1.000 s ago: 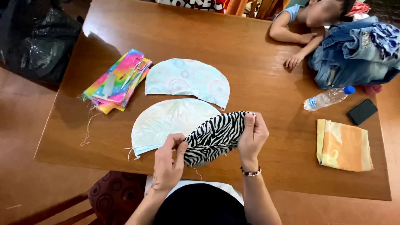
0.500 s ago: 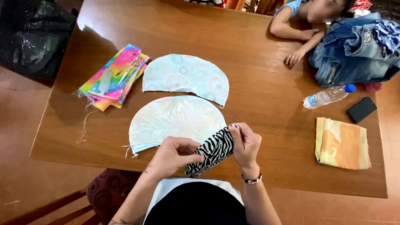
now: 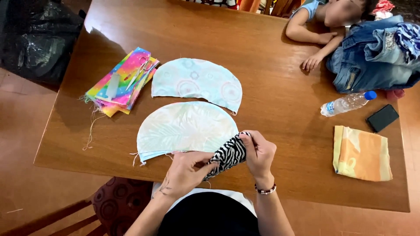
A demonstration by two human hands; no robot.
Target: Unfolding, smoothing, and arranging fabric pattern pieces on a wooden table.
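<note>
Both hands grip zebra fabric at wood table edge, w/ tile floor below.

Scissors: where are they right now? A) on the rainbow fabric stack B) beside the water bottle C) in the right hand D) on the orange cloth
A: the scissors lie on top of the rainbow fabric stack at the table's left, far from both hands, which grip the zebra-print fabric.
</note>
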